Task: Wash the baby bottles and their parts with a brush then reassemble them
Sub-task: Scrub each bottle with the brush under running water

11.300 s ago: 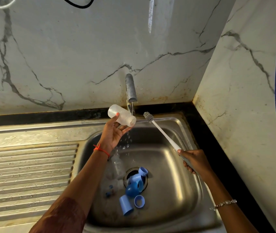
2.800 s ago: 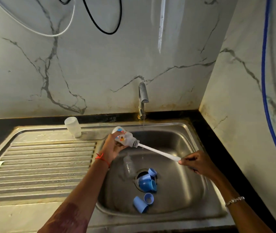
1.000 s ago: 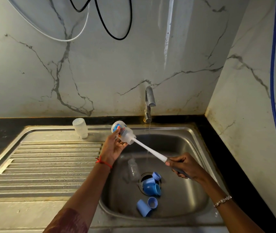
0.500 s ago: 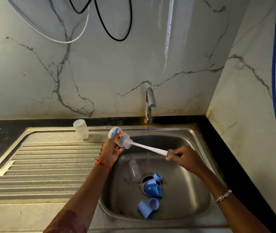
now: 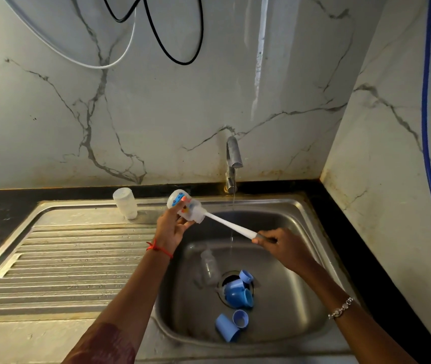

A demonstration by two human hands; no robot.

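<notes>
Left hand grasps printed bottle, below-left of tap. Right hand grips brush handle, head inside bottle. Risk: hard thrust could push the wet bottle from the fingers.

The brush, strung between the held bottle in the left hand and the right hand, bars the back of the sink side to side. The tap and its thin stream sit just behind it. Down on the sink floor, a clear bottle and blue caps crowd the drain, but the right side is bare steel. The drainboard is open apart from the upturned bottle at the back. The side wall hems in the right.
</notes>
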